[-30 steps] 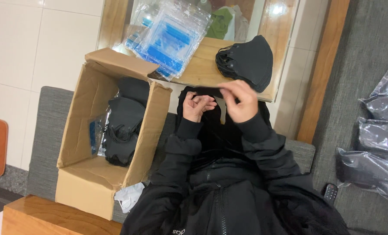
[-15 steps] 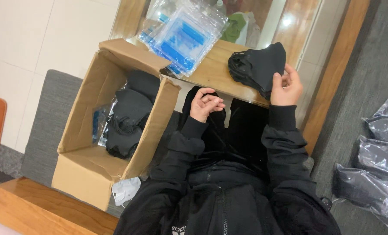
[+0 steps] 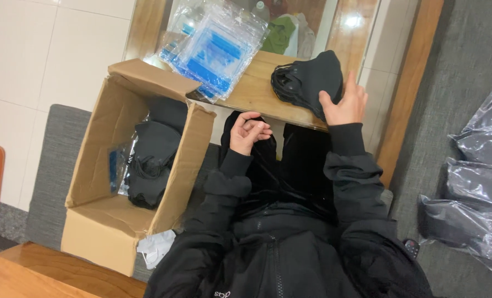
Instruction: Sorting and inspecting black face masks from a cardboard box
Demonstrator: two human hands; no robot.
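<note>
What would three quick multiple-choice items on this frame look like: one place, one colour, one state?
1. Where does the stack of masks lie?
A. in the cardboard box
B. on the wooden board
C. on the grey carpet

2. What colour is that stack?
A. black
B. white
C. orange

3. How is the cardboard box standing?
A. taped shut
B. crushed flat
C. open, flaps up

Key:
1 B: the stack sits on the wooden board, with the right hand resting on it.
2 A: every mask in the stack reads black.
3 C: the flaps stand open and dark goods show inside; the left hand is loosely curled over the lap, apart from the box.
</note>
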